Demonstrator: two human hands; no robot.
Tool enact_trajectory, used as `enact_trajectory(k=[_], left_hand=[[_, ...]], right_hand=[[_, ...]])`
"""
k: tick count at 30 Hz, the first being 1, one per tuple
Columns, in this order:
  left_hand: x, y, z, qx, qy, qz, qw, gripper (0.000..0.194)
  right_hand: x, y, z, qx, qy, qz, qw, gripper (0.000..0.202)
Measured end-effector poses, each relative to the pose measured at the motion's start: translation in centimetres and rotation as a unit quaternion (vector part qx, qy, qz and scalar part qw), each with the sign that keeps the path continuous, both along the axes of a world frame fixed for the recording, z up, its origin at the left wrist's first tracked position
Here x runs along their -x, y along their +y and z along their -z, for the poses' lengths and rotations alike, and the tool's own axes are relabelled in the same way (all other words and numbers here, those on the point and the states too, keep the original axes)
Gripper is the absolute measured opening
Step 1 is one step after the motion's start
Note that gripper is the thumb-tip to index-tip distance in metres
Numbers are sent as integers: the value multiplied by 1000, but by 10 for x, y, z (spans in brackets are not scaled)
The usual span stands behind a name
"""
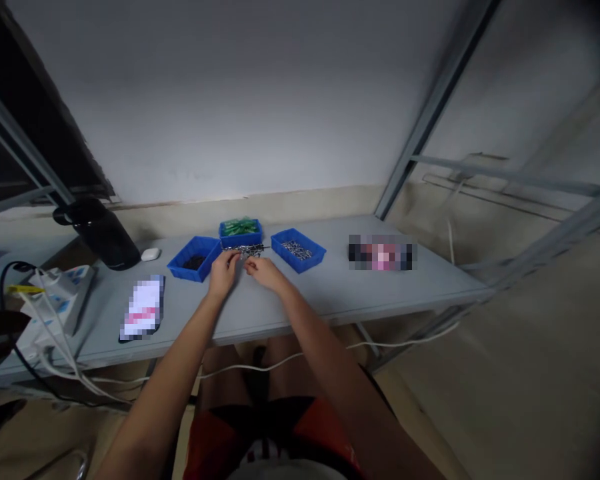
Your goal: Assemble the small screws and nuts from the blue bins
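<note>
My left hand point(223, 272) is over the table just in front of a small heap of shiny and dark metal pieces point(253, 250). Its thumb and fingertips are pressed together. Close beside it, my right hand point(264, 272) has its fingers curled into a pinch near the same heap. Whatever the fingertips hold is too small to make out. Around the hands stand three blue bins: a left bin point(177, 271) with small dark parts point(195, 262), a back bin point(241, 238) with green items point(240, 227), and a right bin point(305, 265) with small silvery parts point(297, 249).
On the grey table point(265, 313) lie a phone point(143, 310), a white earbud case point(151, 255) and a blurred-out object point(381, 256). A black bottle point(105, 237) and a power strip point(63, 310) with cables stand left. A white cable point(275, 365) hangs below the front edge.
</note>
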State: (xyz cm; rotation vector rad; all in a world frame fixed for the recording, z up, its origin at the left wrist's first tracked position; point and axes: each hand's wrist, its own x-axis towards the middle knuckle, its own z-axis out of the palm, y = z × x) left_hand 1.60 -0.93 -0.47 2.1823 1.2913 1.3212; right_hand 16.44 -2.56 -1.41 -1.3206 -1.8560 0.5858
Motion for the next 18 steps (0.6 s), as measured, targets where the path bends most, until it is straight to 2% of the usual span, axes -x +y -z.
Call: enact_trajectory(k=[2,4,6,9,11,12,13,15,16,18], left_hand=[[-3,1,0,-18,-19,-41,999,30],[-4,1,1,-23,-37,-77,996,37],[-4,-1,3,-9,-23,-77,997,42],[-4,-5,5,9,23,-68,997,38],[-4,-6,7,10,49,-59,997,37],[-4,-5,8,13,62,-51,997,37],[-4,-4,9,16,71,-48,996,37],[-4,0,11,24,90,-51,994,35],[-4,2,13,24,101,-48,993,34],[-4,5,15,22,123,-42,991,28]], right_hand=[[-5,6,1,-3,50,16,999,16],[-11,14,2,-10,125,63,990,18],[-18,20,2,-9,217,117,969,21],[-28,26,1,0,344,188,920,31],[-30,27,-1,-23,403,211,890,40],[-30,28,-1,-30,412,209,886,43],[-28,27,-2,-26,404,197,893,44],[-23,26,-1,9,342,153,927,40],[-20,25,1,19,293,133,947,37],[-15,22,4,-13,173,127,977,27]])
